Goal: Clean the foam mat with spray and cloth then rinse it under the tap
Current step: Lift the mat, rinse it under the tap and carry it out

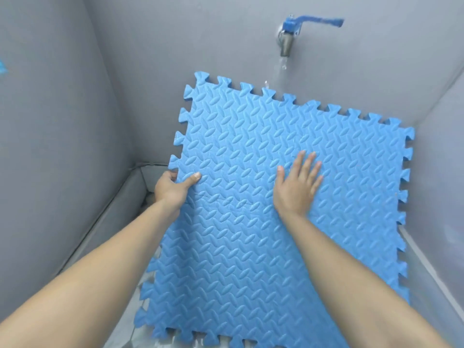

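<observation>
A blue foam mat (263, 247) with a puzzle-tooth edge and a leaf pattern stands tilted in front of me, its top edge leaning toward the grey wall. A metal tap (286, 45) with a blue lever handle sticks out of the wall above the mat's top edge, and a thin stream of water (280, 69) runs from it down behind the mat's top. My left hand (173, 189) grips the mat's left edge, thumb on the front face. My right hand (297, 187) lies flat on the mat's face with its fingers spread.
Grey walls (75, 121) close in on the left, back and right. A grey ledge (120, 212) runs along the lower left, and another slanted edge (431, 272) runs down the right. Wet floor shows under the mat's bottom edge.
</observation>
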`<state>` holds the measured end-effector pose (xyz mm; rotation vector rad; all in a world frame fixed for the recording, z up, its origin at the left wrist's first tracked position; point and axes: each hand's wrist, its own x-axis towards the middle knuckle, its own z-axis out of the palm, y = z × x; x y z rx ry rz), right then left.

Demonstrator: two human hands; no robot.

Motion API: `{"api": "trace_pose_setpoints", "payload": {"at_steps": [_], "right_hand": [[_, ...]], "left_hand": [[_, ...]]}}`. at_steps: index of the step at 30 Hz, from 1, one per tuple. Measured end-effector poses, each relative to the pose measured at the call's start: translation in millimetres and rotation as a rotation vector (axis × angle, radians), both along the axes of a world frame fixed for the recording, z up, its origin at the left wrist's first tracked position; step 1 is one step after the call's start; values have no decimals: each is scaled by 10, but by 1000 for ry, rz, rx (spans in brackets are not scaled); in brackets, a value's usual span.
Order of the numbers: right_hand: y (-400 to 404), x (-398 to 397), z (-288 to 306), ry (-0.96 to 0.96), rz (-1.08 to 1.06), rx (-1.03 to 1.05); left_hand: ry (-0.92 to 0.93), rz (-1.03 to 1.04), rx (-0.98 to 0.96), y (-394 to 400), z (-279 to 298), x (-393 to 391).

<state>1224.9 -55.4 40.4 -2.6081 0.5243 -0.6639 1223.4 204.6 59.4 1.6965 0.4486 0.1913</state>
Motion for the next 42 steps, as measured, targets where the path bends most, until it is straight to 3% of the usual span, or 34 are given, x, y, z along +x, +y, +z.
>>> {"api": "trace_pose_setpoints", "payload": {"at_steps": [3, 5, 8, 10, 13, 16, 18, 22, 29, 32, 35, 37, 40, 42], "right_hand": [[956, -198, -249, -10, 179, -138], [1296, -518, -569, -32, 448, -333], [1249, -1004, -1043, 1, 854, -644], [973, -1101, -1135, 1, 949, -733], [344, -841, -904, -16, 672, -647], [-527, -528, -442, 96, 138, -286], [-1002, -384, -74, 180, -32, -54], [-1123, -55, 532, 207, 46, -75], [475, 227, 849, 242, 724, -426], [613, 266, 1195, -244, 552, -301], [441, 325, 1721, -770, 347, -393], [314, 414, 2150, -781, 218, -461], [86, 610, 2578, -439, 87, -429], [-62, 749, 2632, -309, 70, -401]], "left_hand": [[0, 13, -26, -58, 24, -4], [-3, 30, -22, -3, 37, -28], [-1, 51, 8, 130, 11, -69], [-9, 48, 16, 197, 28, -90], [-21, 43, 67, 295, 151, -78], [-22, 80, 120, 472, 182, -77], [-9, 96, 141, 572, 156, -94], [3, 97, 121, 661, 79, -102], [15, 94, 97, 698, 39, -106], [27, 107, 75, 777, 4, -145], [30, 111, 64, 823, 0, -166], [38, 121, 67, 829, 29, -162], [35, 122, 74, 828, 52, -172], [36, 113, 81, 826, 40, -175]]}}
